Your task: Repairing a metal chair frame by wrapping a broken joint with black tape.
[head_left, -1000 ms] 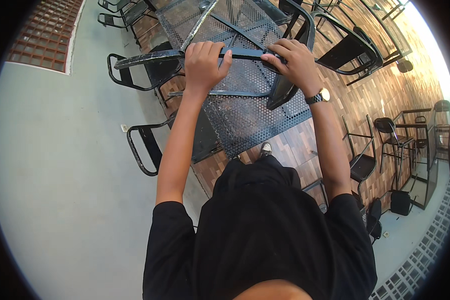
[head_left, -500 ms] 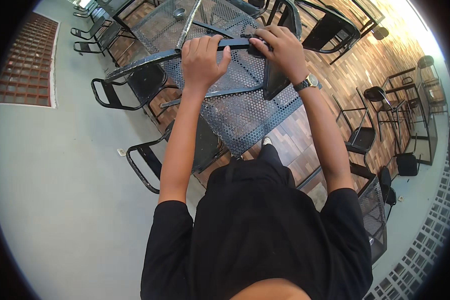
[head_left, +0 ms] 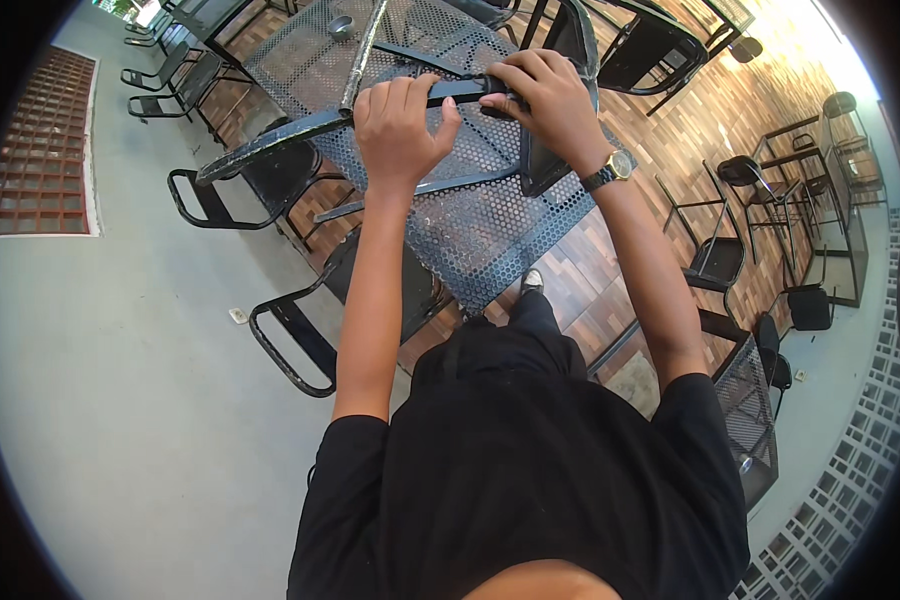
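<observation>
A black metal chair (head_left: 270, 143) with worn paint lies tipped over on a perforated metal table (head_left: 470, 250). My left hand (head_left: 395, 130) is closed over one of its flat frame bars, thumb sticking out to the right. Farther right on the same bar, my right hand (head_left: 550, 105), with a watch (head_left: 615, 168) at the wrist, pinches a small dark pad or cloth (head_left: 494, 88) against the metal. The fingers partly cover it, so its exact kind is unclear. A small metal bowl (head_left: 341, 27) stands at the table's far left.
Black chairs (head_left: 305, 340) stand close on the left, between the table and a grey wall (head_left: 150, 400). Another black chair (head_left: 650, 50) is at the far right. More chairs and tables line the right side on a wood-patterned floor (head_left: 660, 130). My shoe (head_left: 533, 282) is by the table's near corner.
My right hand has shifted slightly left along the bar with the dark pad. My left hand keeps its grip. The whole view has turned a little.
</observation>
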Demonstrator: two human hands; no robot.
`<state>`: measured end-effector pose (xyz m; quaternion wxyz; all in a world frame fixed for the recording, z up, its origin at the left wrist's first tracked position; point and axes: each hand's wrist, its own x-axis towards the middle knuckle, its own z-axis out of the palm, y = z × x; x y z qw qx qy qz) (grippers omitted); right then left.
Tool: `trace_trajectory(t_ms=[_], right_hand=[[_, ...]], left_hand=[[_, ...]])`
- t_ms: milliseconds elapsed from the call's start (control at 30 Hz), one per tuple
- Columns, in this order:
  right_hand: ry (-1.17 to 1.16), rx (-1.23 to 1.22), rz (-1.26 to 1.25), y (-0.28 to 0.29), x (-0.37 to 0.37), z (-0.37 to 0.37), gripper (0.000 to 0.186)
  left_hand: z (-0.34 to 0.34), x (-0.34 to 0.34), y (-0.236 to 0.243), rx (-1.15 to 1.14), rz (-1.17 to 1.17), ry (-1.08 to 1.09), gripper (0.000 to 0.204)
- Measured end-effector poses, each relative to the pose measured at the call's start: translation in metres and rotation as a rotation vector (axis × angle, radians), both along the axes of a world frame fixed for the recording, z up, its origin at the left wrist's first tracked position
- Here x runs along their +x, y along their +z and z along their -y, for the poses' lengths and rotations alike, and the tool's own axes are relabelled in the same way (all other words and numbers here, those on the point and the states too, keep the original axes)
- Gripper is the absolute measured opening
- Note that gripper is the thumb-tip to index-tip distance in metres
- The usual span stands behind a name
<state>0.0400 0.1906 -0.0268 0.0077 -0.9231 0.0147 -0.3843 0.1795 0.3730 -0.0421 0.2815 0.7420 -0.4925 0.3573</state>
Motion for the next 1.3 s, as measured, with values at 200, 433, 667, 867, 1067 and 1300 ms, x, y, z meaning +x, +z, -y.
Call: trace_trajectory(t_ms=[200,433,667,867,1067,1300], right_hand=[[0.137,-0.064,-0.015,0.000,0.008,0.009,0.042],[0.198,-0.078,-0.142,0.007,-0.030,0.078,0.043],[0.330,-0.065,-0.260,0.015,-0.015,0.075,0.038],[0.297,-0.030,-0.230,0.012,0.006,0.044,0.040],[0.340,-0.026,-0.126,0.008,0.034,0.017,0.038],[0.311,0.009,-0.033,0.001,0.014,0.033,0.038]], left_hand=[[0.000,0.003,-0.001,0.016,0.047,0.023,0.026],[0.003,0.009,0.004,0.037,0.071,0.006,0.026],[-0.003,-0.003,0.008,0.055,-0.013,0.058,0.028],[0.000,-0.014,0.013,0.084,-0.112,0.097,0.028],[0.001,-0.026,0.003,0.085,-0.042,0.182,0.036],[-0.005,-0.019,-0.011,0.053,-0.024,0.210,0.038]])
